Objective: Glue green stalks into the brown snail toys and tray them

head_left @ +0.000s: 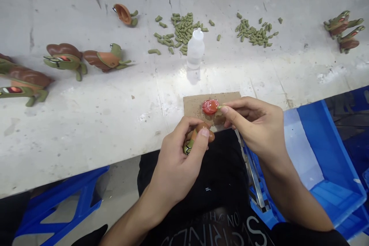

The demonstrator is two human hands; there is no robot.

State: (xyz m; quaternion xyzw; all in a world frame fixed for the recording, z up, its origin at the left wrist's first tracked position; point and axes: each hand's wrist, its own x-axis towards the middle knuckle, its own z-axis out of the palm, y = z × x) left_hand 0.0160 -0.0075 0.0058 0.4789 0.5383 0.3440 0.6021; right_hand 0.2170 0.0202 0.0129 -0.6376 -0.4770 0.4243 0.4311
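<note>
My left hand (pixel 180 161) is closed around a small turtle figure (pixel 211 137) with a brown shell and a green head. The fingers cover much of it. Between thumb and forefinger, my right hand (pixel 256 123) pinches a small green limb piece (pixel 220 107), mostly hidden by the fingertips. The tip of that piece is at the right edge of a small red cap (pixel 208 106) with a glossy, wet-looking inside; whether it touches cannot be told. Under the cap lies a piece of brown cardboard (pixel 191 103) at the table's front edge.
Behind the cardboard stands a translucent squeeze bottle (pixel 196 52). Green pieces lie in two piles, one left (pixel 184 29) and one right (pixel 255 34). Turtle figures (pixel 65 55) stand on the left, others (pixel 340 25) far right. Blue crates (pixel 331 142) sit at lower right, a blue stool (pixel 77 196) lower left.
</note>
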